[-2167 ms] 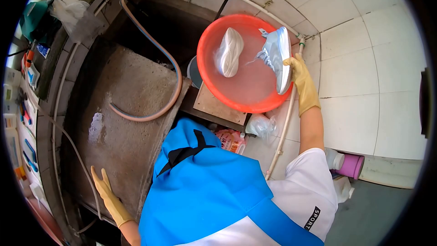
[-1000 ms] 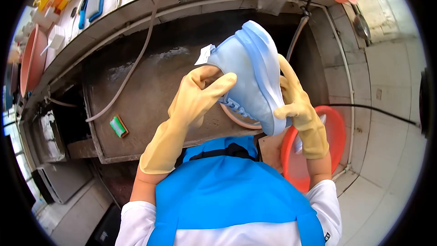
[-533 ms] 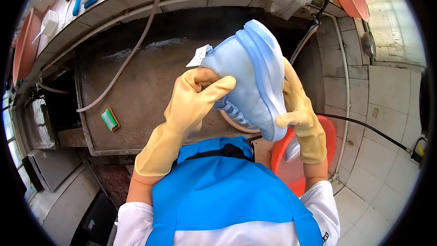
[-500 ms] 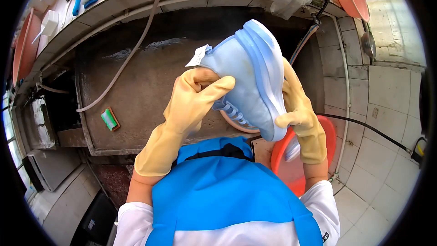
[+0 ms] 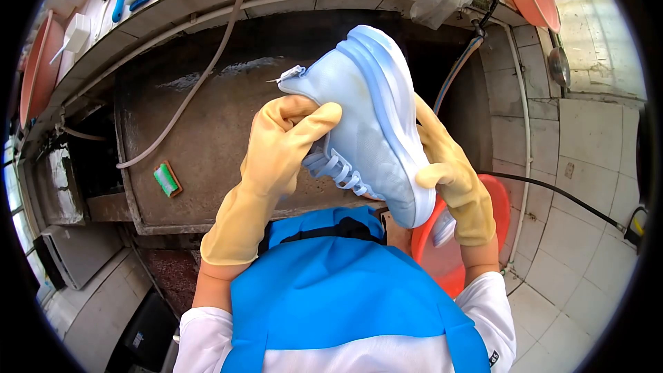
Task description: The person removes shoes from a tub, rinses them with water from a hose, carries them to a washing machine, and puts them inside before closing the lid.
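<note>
The light-blue sneaker (image 5: 362,107) is now a little more to the left than half a second ago, its toe lower; more of its laces (image 5: 340,169) can be seen, and the white heel tag (image 5: 291,74) is turned nearly edge-on. It is held on its side above the slab (image 5: 190,155). The left hand (image 5: 280,141) grasps the collar, thumb outside; the right hand (image 5: 452,173) grasps the sole, its thumb near the toe.

The slab is brown, rough, with a raised edge, and carries a green-topped scrub brush (image 5: 166,179). Beside the right forearm stands a round red basin (image 5: 502,200), with a second shoe (image 5: 444,228) partly visible. White tiles (image 5: 590,135) cover the wall. The gloves are yellow, wrinkled rubber; the apron (image 5: 345,290) is smooth blue cloth.
</note>
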### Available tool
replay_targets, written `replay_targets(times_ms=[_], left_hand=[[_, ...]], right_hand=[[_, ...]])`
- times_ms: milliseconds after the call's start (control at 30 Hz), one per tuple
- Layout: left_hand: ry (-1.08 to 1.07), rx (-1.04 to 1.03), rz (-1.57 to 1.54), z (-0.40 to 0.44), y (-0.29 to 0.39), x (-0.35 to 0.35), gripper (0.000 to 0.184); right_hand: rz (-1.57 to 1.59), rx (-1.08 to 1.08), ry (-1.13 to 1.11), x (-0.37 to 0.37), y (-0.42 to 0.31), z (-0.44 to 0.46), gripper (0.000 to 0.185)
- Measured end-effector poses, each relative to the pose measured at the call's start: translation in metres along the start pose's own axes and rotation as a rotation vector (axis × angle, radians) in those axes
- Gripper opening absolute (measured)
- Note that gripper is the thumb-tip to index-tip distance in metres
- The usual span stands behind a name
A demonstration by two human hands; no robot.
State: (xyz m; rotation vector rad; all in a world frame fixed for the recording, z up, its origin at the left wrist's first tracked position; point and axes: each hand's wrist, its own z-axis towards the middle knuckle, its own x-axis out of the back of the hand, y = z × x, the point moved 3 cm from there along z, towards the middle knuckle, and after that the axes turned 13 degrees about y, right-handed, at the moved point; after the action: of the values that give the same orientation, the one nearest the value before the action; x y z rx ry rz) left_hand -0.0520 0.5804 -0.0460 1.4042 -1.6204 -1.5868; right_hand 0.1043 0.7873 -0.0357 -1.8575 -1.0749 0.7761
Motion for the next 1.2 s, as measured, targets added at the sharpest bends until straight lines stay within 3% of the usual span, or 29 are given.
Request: replay_targets(times_ms=[367, 433, 567, 600, 667, 733, 800, 867, 933, 1000, 1033, 1100, 1167, 1200], left_hand=[[0.008, -0.019, 0.051, -0.002, 0.005, -0.002, 0.017], [0.015, 0.274, 0.018, -0.002, 0.004, -0.004, 0.020], [-0.255, 0.303, 0.351, 0.001, -0.030, 0.001, 0.029], [-0.300, 0.302, 0.368, 0.002, -0.043, 0.004, 0.029], [-0.132, 0.553, 0.141, 0.006, -0.083, 0.018, 0.030], [0.017, 0.550, 0.152, 0.016, -0.129, 0.048, 0.029], [0.119, 0.685, 0.120, 0.023, -0.150, 0.076, 0.034], [0.367, 0.780, 0.062, 0.036, -0.177, 0.119, 0.046], [0.245, 0.873, -0.092, 0.052, -0.187, 0.172, 0.054], [0.213, 0.832, -0.079, 0.056, -0.178, 0.196, 0.056], [0.205, 0.832, -0.061, 0.058, -0.177, 0.199, 0.056], [0.563, 0.784, -0.150, 0.064, -0.178, 0.211, 0.061], [0.486, 0.852, -0.214, 0.079, -0.174, 0.227, 0.063], [0.412, 0.925, -0.291, 0.081, -0.173, 0.229, 0.064]], right_hand=[[0.018, -0.022, -0.009, 0.001, -0.001, 0.000, 0.134], [0.020, 0.007, -0.060, 0.005, 0.002, 0.002, 0.126], [0.007, -0.166, -0.079, 0.012, 0.009, 0.006, 0.095], [-0.045, -0.155, -0.016, 0.020, 0.027, 0.012, 0.095], [-0.183, -0.117, 0.142, 0.053, 0.061, 0.015, 0.096], [-0.419, -0.161, 0.440, 0.076, 0.066, -0.005, 0.097], [-0.288, -0.102, 0.671, 0.106, 0.102, -0.038, 0.093], [-0.106, -0.078, 0.892, 0.121, 0.124, -0.087, 0.092], [-0.142, 0.021, 1.183, 0.159, 0.200, -0.111, 0.076], [-0.379, -0.020, 1.472, 0.176, 0.229, -0.164, 0.079], [-0.480, -0.126, 1.557, 0.185, 0.237, -0.189, 0.087], [-0.571, -0.237, 1.639, 0.205, 0.257, -0.229, 0.095], [-0.429, -0.726, 1.508, 0.230, 0.306, -0.247, 0.113], [-0.423, -0.726, 1.503, 0.239, 0.317, -0.250, 0.113]])
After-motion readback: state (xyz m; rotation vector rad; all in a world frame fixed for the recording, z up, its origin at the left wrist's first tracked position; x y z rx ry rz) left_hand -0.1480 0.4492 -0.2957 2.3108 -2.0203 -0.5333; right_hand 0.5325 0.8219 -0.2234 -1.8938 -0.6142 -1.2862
